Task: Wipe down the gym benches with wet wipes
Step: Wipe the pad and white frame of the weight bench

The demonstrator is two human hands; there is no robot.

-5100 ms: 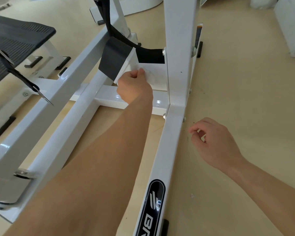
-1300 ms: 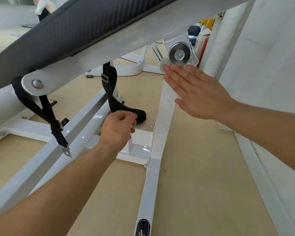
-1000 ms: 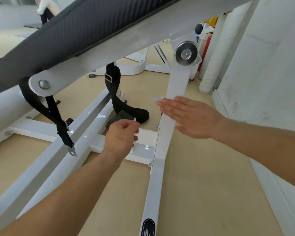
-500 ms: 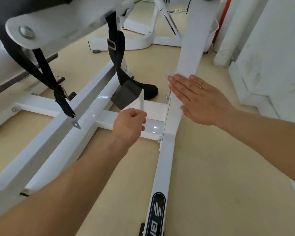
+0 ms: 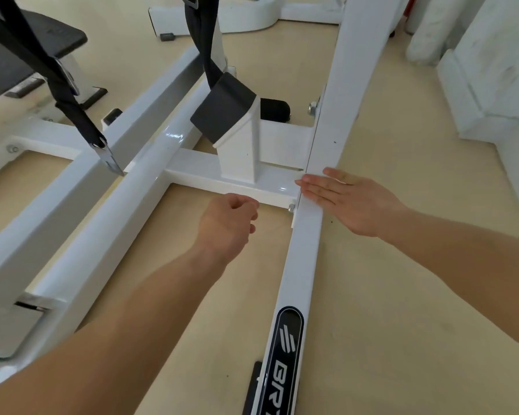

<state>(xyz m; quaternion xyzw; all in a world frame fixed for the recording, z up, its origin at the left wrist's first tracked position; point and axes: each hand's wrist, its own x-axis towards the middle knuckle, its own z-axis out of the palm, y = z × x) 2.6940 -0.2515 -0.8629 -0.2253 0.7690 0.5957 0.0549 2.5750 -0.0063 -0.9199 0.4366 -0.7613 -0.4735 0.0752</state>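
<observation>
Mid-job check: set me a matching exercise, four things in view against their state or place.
1 right hand
2 left hand
3 black oval logo badge
4 black webbing strap with metal tip

A hangs down from above
B fingers curled
C flat on the white steel floor rail
D stuck on that rail, nearer the camera

Pairs: 1-C, 2-B, 3-D, 4-A.

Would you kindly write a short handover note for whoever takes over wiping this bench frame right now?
Right hand: flat, fingers straight, pressed on the white side rail where it meets the upright post; no wipe clearly visible beneath it.
Left hand: curled in a loose fist in front of the cross bar, nothing seen in it.
Done: cannot be told from how the frame looks.
Left: probably the rest of the side rail, the cross bar and the black pad.
</observation>
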